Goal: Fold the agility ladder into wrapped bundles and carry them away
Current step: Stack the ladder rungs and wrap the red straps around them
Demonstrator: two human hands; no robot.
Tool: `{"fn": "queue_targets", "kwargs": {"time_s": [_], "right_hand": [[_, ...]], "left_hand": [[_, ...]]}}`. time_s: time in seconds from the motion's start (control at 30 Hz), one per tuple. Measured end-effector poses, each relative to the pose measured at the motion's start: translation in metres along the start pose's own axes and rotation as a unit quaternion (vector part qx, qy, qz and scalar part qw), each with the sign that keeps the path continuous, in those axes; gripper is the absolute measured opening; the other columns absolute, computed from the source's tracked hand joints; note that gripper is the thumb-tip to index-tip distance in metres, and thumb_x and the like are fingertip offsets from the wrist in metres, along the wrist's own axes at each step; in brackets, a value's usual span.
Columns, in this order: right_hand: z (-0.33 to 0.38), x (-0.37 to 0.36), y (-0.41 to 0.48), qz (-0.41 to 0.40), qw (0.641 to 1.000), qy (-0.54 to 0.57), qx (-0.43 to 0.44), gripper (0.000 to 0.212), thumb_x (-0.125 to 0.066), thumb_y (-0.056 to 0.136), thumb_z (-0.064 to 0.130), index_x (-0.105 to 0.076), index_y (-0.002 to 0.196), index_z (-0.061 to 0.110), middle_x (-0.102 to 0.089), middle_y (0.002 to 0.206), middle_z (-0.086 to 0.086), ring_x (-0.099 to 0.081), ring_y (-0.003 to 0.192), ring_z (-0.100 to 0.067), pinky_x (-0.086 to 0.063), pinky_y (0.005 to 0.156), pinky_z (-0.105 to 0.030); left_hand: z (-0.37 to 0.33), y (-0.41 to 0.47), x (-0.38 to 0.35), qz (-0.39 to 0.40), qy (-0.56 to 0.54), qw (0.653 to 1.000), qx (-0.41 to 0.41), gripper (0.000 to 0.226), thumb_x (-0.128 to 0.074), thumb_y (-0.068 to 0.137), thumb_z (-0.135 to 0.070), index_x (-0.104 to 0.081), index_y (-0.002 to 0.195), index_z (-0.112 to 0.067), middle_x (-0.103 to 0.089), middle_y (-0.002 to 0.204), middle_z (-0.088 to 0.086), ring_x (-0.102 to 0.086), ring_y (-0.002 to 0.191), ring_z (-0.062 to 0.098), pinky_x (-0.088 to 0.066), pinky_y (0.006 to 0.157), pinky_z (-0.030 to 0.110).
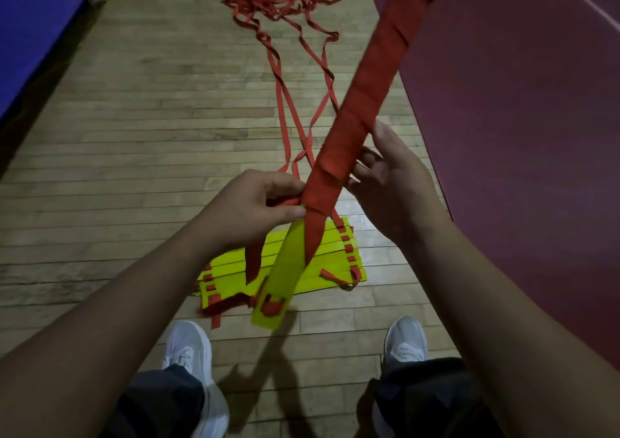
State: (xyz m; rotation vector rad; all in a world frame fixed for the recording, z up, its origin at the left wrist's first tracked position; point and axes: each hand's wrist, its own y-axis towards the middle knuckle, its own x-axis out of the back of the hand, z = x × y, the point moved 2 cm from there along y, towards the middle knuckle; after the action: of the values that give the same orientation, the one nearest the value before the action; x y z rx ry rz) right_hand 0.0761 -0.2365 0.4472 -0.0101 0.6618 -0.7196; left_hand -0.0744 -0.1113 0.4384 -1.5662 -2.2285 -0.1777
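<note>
— Right, what are the hands doing?

— Both are on the bundle [365, 82]: a long flat pack wound round and round in red, held slantwise in the air. Its top runs out past the upper edge of view, and a bare yellow rung [285, 269] pokes out of the lower end, pointing down at the floor [134, 135].

— And the left hand [261, 202]?

— It's at the bottom of the wrapping with the fingers curled, pinching the strap [285, 201], and the thumb tip rests by the yellow. A loose tail [253, 256] hangs from that grip.

— The right?

— The right hand [389, 182] comes in from the other side, slightly higher. The thumb is up along the bundle's edge and the fingers are curled in against it, so that hand holds the bundle itself.

— What's underneath?

— A stack [339, 253] of yellow rungs lies flat on the floor, directly below the hands and just ahead of the white shoes [189, 353]. Red strap is threaded through the slots at both ends.

— Where does the strap lead?

— Lines [285, 118] of it run from the stack up the floor, crossing one another, into a tangle [281, 1] at the far end.

— And the flanks?

— There's a blue mat [33, 18] along the floor's left edge and a red mat [520, 135] along the right. The stack lies nearer the red one.
</note>
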Motion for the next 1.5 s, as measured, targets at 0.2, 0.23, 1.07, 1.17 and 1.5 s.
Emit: {"fn": "queue_targets", "kwargs": {"time_s": [0.2,0.23,1.07,1.17,1.5], "right_hand": [[-0.002,-0.013,-0.007,0.076,0.992,0.087,-0.041,0.042,-0.026,0.110,0.028,-0.055,0.124,0.000,-0.063,0.122,-0.025,-0.067,0.100,-0.033,-0.051,0.102,-0.046],[-0.001,-0.012,-0.006,0.071,0.994,0.078,-0.033,0.041,-0.027,0.110,0.027,-0.054,0.124,0.000,-0.064,0.117,-0.023,-0.068,0.096,-0.031,-0.054,0.097,-0.045],[0.002,-0.002,-0.002,-0.023,1.000,-0.012,0.009,0.039,-0.046,0.107,0.019,-0.046,0.144,0.006,-0.062,0.116,-0.020,-0.057,0.105,-0.036,-0.054,0.080,-0.041],[0.000,-0.011,-0.007,0.030,0.999,0.017,-0.022,0.042,-0.035,0.109,0.021,-0.044,0.147,0.004,-0.059,0.133,-0.030,-0.064,0.114,-0.037,-0.056,0.090,-0.044],[-0.001,-0.004,-0.005,0.019,0.998,-0.063,-0.003,0.028,-0.049,0.104,0.014,-0.058,0.124,-0.003,-0.065,0.114,-0.020,-0.069,0.094,-0.024,-0.055,0.081,-0.039]], "left_hand": [[-0.004,-0.001,-0.003,0.069,-0.120,0.990,-0.007,0.028,-0.069,0.084,-0.003,-0.071,0.112,-0.005,-0.078,0.105,-0.001,-0.071,0.098,0.008,-0.053,0.086,0.019],[-0.003,-0.001,-0.004,0.056,-0.086,0.995,-0.008,0.027,-0.070,0.086,-0.003,-0.072,0.112,-0.007,-0.078,0.107,-0.002,-0.072,0.099,0.009,-0.053,0.088,0.020],[0.003,-0.003,0.000,0.010,-0.064,0.998,0.019,0.023,-0.065,0.093,-0.003,-0.075,0.110,-0.015,-0.079,0.105,0.003,-0.072,0.099,0.015,-0.056,0.089,0.032],[0.005,-0.002,-0.004,0.027,-0.128,0.991,0.026,0.029,-0.058,0.094,0.006,-0.073,0.114,-0.009,-0.076,0.111,0.013,-0.071,0.103,0.020,-0.056,0.094,0.035],[0.004,0.000,-0.005,-0.018,0.128,0.992,0.013,0.008,-0.076,0.089,-0.021,-0.076,0.095,-0.027,-0.076,0.082,-0.006,-0.071,0.079,0.006,-0.057,0.081,0.040]]}}
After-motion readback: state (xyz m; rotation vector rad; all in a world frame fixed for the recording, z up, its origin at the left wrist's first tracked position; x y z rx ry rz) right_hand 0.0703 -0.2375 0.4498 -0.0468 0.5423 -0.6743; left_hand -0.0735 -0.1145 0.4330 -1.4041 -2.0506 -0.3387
